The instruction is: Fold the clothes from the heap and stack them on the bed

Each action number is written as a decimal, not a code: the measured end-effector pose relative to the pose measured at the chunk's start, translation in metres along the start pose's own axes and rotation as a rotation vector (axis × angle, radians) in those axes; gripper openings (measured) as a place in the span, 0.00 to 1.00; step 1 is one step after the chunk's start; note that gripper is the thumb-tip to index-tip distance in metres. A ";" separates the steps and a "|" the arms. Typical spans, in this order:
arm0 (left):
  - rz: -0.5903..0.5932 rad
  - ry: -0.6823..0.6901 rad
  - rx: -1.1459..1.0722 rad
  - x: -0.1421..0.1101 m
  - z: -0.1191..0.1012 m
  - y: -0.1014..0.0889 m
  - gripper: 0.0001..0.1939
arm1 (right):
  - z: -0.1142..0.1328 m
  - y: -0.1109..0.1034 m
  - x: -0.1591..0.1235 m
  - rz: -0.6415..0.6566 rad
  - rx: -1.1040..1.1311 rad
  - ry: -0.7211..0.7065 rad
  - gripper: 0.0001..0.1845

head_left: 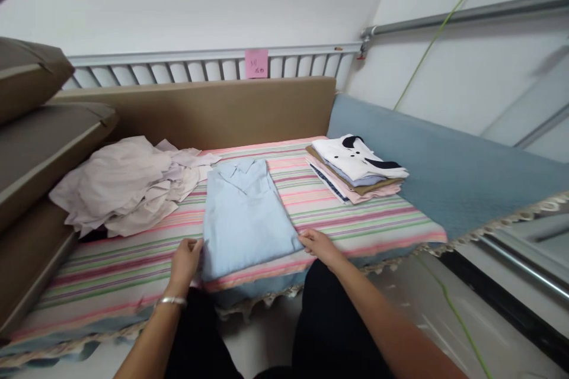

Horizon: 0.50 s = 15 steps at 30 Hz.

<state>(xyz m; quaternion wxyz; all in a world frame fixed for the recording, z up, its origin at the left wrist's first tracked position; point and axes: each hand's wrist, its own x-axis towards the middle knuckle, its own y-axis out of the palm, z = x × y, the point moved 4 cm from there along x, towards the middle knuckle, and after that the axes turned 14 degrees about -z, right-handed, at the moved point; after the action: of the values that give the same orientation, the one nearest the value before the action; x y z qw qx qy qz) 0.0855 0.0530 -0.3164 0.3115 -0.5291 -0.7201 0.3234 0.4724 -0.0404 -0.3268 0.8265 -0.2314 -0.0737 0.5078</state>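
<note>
A light blue collared shirt [245, 216] lies folded lengthwise on the striped cloth [347, 213], collar at the far end. My left hand [185, 259] pinches the shirt's lower left corner, fingers closed on the fabric. My right hand [317, 246] grips the lower right corner in the same way. A silver bracelet sits on my left wrist.
A crumpled heap of pale pink clothes [124, 186] lies to the left of the shirt. A stack of folded shirts [358, 169], white one on top, sits at the right. Brown cushions [40, 130] stand at far left, a blue blanket [448, 174] at right.
</note>
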 end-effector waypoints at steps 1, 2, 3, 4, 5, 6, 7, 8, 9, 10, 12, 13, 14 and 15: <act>0.040 0.015 -0.015 -0.010 0.006 -0.004 0.15 | -0.001 -0.001 -0.001 0.014 -0.004 -0.003 0.10; 0.082 0.032 -0.027 -0.020 0.010 -0.007 0.12 | -0.002 -0.002 -0.002 0.027 -0.015 -0.010 0.09; 0.120 0.049 -0.036 -0.030 0.014 -0.009 0.10 | -0.003 -0.002 -0.002 0.037 -0.033 -0.021 0.08; 0.149 0.063 -0.041 -0.038 0.016 -0.010 0.08 | -0.004 -0.002 -0.003 0.046 -0.050 -0.033 0.08; 0.166 0.075 -0.040 -0.045 0.017 -0.011 0.08 | -0.004 -0.001 -0.003 0.055 -0.061 -0.045 0.07; 0.172 0.081 -0.031 -0.050 0.017 -0.012 0.07 | -0.004 0.000 -0.004 0.062 -0.071 -0.057 0.07; 0.171 0.082 -0.017 -0.053 0.016 -0.012 0.07 | -0.004 0.001 -0.004 0.068 -0.083 -0.069 0.07; 0.168 0.079 0.001 -0.055 0.015 -0.012 0.05 | -0.004 0.002 -0.004 0.069 -0.095 -0.079 0.07; 0.164 0.074 0.019 -0.056 0.014 -0.012 0.04 | -0.004 0.003 -0.004 0.066 -0.106 -0.088 0.07; 0.160 0.067 0.037 -0.056 0.014 -0.013 0.04 | -0.004 0.003 -0.004 0.056 -0.117 -0.095 0.07; 0.152 0.053 0.065 -0.056 0.013 -0.014 0.04 | -0.005 0.002 -0.003 0.029 -0.134 -0.103 0.06; 0.150 0.048 0.075 -0.057 0.013 -0.015 0.04 | -0.005 0.002 -0.003 0.015 -0.141 -0.103 0.06; 0.149 0.045 0.085 -0.057 0.013 -0.016 0.03 | -0.006 0.001 -0.003 0.005 -0.146 -0.102 0.05; 0.149 0.043 0.094 -0.057 0.013 -0.016 0.03 | -0.006 0.001 -0.003 -0.003 -0.149 -0.101 0.04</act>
<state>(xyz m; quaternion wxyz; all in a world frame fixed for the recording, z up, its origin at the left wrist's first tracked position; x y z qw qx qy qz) 0.0803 -0.0079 -0.3174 0.3261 -0.5730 -0.6559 0.3676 0.4725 -0.0443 -0.3322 0.8029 -0.2663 -0.1531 0.5108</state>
